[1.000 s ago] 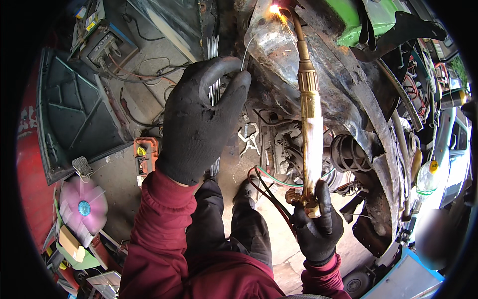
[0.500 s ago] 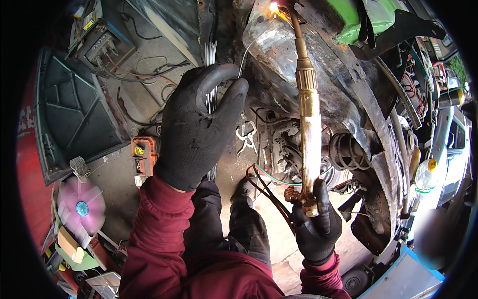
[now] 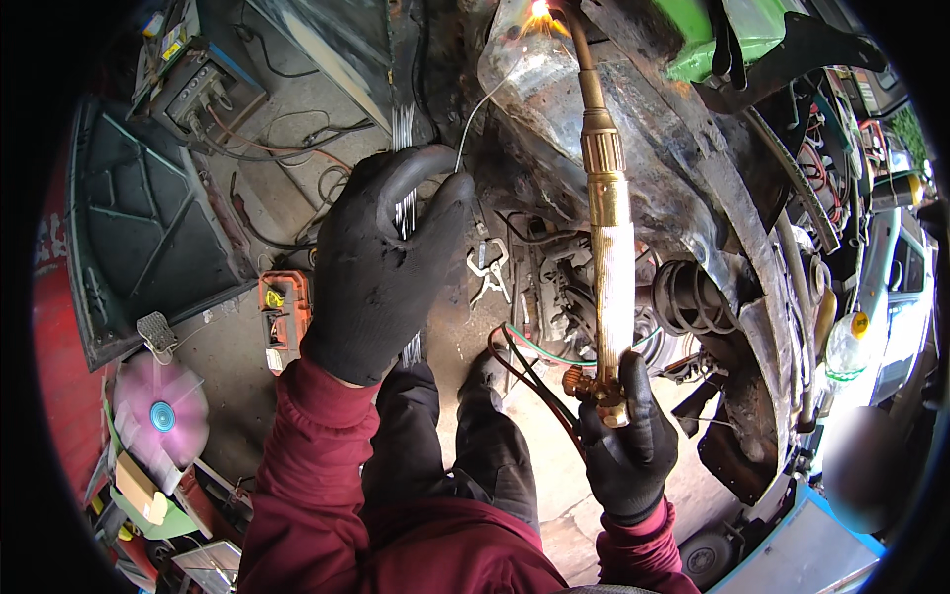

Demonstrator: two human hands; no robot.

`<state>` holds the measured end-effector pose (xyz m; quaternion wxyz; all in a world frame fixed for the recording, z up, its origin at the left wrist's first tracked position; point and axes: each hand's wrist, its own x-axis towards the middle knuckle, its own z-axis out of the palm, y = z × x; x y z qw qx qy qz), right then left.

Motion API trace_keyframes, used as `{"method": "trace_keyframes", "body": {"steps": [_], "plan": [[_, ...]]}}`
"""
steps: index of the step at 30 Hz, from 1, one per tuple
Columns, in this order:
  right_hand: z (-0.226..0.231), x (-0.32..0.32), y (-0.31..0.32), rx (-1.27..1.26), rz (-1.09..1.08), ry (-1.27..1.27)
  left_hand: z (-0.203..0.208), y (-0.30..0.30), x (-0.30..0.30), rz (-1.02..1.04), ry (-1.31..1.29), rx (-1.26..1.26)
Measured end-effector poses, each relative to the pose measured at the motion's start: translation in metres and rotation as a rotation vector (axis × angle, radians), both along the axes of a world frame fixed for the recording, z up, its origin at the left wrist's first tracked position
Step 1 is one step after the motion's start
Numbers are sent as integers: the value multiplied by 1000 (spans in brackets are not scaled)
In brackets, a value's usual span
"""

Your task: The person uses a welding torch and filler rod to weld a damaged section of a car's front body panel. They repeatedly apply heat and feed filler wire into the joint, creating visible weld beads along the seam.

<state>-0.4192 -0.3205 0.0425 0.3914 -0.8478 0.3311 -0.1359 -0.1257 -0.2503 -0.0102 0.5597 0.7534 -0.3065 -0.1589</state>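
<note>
My right hand [image 3: 633, 441], in a black glove, is closed round the valve end of a brass gas welding torch [image 3: 611, 247]. The torch points away from me, and a bright flame [image 3: 539, 10] burns at its tip against the rusty sheet-metal body panel [image 3: 534, 84]. In my gloved left hand [image 3: 386, 252] a thin filler rod [image 3: 469, 124] is pinched between thumb and forefinger. It curves up toward the flame. A bundle of straight wire rods [image 3: 403, 127] passes through the same hand, sticking out above and below it. Hoses [image 3: 539, 386] trail from the torch's rear end.
A coil spring [image 3: 688, 297] and other suspension parts sit below the panel. Locking pliers [image 3: 489, 269] hang near the middle. At left are a welding machine [image 3: 213, 84], a loose dark panel [image 3: 148, 218], an orange toolbox [image 3: 285, 322] and a spinning pink fan [image 3: 161, 416].
My left hand has shifted slightly left and down with the rods. The torch tip and flame have moved a little toward the upper left; both grips are the same.
</note>
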Motion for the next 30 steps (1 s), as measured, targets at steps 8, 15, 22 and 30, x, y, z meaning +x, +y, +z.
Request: {"method": "trace_keyframes", "body": {"steps": [8, 15, 22, 30], "plan": [[-13, -8, 3, 34, 17, -33, -31, 35, -5, -3, 60, 130], [-40, -45, 15, -13, 175, -51, -89, 105, -64, 194, 349, 61], [-71, -89, 30, 28, 335, -124, -201, 172, -129, 184, 358, 394], [-92, -136, 41, 119, 410, -96, -256, 229, -219, 101, 64, 649]]}}
